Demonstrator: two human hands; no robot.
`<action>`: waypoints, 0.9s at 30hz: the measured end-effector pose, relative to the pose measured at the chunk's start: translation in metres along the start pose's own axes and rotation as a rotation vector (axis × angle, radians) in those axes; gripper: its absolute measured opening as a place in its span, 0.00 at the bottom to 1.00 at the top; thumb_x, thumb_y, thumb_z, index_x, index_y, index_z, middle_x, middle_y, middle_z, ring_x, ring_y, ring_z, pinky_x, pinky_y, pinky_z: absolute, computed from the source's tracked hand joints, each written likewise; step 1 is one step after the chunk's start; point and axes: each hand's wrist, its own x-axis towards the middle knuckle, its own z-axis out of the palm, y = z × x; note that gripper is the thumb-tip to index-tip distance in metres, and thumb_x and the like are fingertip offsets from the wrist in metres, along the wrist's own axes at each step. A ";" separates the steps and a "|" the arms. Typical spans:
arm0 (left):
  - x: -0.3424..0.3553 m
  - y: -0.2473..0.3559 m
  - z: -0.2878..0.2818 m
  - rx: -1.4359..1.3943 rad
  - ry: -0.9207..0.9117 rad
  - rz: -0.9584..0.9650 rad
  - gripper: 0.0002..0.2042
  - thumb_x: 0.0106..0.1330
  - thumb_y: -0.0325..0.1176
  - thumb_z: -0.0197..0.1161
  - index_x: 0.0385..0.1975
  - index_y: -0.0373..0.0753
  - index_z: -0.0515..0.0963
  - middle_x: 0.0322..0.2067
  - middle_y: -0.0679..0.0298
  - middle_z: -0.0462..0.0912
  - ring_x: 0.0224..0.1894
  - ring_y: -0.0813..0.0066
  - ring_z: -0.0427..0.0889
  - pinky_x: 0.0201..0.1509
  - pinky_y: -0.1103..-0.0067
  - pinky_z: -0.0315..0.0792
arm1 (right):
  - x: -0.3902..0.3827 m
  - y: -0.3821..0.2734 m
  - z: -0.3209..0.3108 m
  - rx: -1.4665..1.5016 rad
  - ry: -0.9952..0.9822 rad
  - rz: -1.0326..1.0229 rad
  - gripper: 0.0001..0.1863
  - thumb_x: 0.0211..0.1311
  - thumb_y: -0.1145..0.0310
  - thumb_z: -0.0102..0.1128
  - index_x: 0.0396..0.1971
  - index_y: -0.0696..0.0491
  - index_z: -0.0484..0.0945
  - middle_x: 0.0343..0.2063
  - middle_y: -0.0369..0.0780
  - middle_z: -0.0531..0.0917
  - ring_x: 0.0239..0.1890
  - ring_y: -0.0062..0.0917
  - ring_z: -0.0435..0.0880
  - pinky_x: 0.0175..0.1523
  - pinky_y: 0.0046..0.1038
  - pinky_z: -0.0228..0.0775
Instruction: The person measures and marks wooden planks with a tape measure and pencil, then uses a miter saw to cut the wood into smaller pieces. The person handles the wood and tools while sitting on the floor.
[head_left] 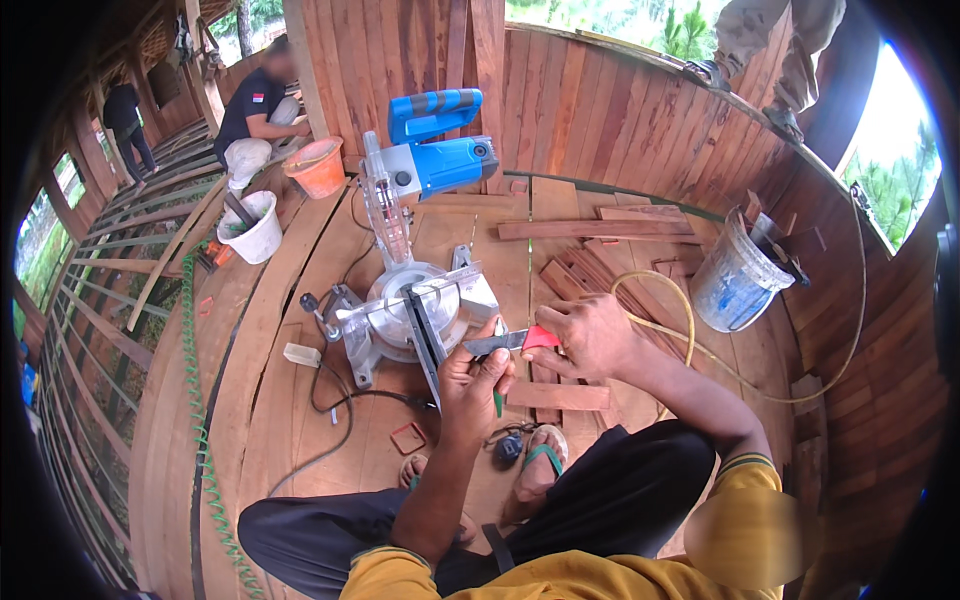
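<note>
R hand (pixel 592 338) is closed round the red handle of a flat grey-bladed tool (pixel 495 344), fingers wrapped tight; can't tell if it's a knife or a file tbh. L hand (pixel 468 388) is pinched narrow around a slim green-ended stick (pixel 498 403), w/ the blade lying across it by the thumb. So both are held up in front of the knees, just this side of the mitre saw (pixel 440 168), a blue one w/ its head up & a silver round base on the plank floor (pixel 285 228).

Rt by the feet there's a dark tape measure (pixel 507 450) next to a green-strapped sandal (pixel 545 462), plus a small red frame-shaped thing (pixel 408 437) off to the L. Small pale wood block (pixel 302 355) sits L of the saw base. Reddish boards (pixel 600 230) are piled R of the saw, approx. up to a paint-smeared white bucket (pixel 738 278) w/ tools in it. Yellow hose (pixel 690 310) loops past the R forearm & a green coiled hose (pixel 195 370) runs down the L side.

Further back L: orange bucket (pixel 315 168), white bucket (pixel 252 228), & a co-worker (pixel 255 115) crouching nr them. Another person's legs (pixel 795 60) show top R, above the plank wall (pixel 620 110).
</note>
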 end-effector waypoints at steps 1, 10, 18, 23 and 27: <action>0.000 0.001 0.000 0.016 0.007 -0.007 0.21 0.74 0.26 0.65 0.66 0.34 0.77 0.34 0.66 0.80 0.28 0.83 0.72 0.29 0.84 0.68 | 0.000 0.000 0.000 0.009 0.005 -0.006 0.25 0.64 0.41 0.65 0.31 0.51 0.77 0.21 0.45 0.84 0.25 0.44 0.87 0.29 0.42 0.77; 0.000 0.008 0.005 0.018 0.069 -0.112 0.12 0.76 0.27 0.63 0.56 0.34 0.81 0.36 0.66 0.82 0.29 0.83 0.78 0.27 0.86 0.70 | 0.002 0.012 -0.001 0.056 0.118 0.122 0.25 0.61 0.46 0.70 0.25 0.52 0.72 0.17 0.44 0.77 0.22 0.46 0.82 0.27 0.44 0.71; -0.004 0.008 0.006 -0.071 -0.031 -0.038 0.20 0.74 0.23 0.64 0.65 0.32 0.76 0.41 0.66 0.83 0.36 0.82 0.79 0.34 0.82 0.75 | -0.003 0.008 0.002 0.066 0.040 -0.046 0.25 0.64 0.41 0.65 0.29 0.51 0.76 0.16 0.46 0.80 0.22 0.46 0.84 0.27 0.45 0.74; -0.005 0.005 0.006 -0.042 -0.036 -0.017 0.21 0.73 0.24 0.66 0.65 0.32 0.76 0.42 0.65 0.83 0.37 0.82 0.80 0.35 0.82 0.75 | -0.003 0.010 0.000 0.043 0.022 -0.080 0.25 0.65 0.41 0.64 0.31 0.51 0.77 0.19 0.44 0.81 0.23 0.46 0.85 0.27 0.45 0.74; -0.005 0.003 0.005 -0.042 -0.043 -0.008 0.21 0.73 0.25 0.67 0.65 0.32 0.76 0.42 0.65 0.83 0.37 0.81 0.80 0.35 0.81 0.76 | -0.003 0.009 -0.002 0.046 0.024 -0.090 0.25 0.65 0.41 0.64 0.32 0.52 0.78 0.21 0.42 0.81 0.23 0.45 0.85 0.27 0.44 0.74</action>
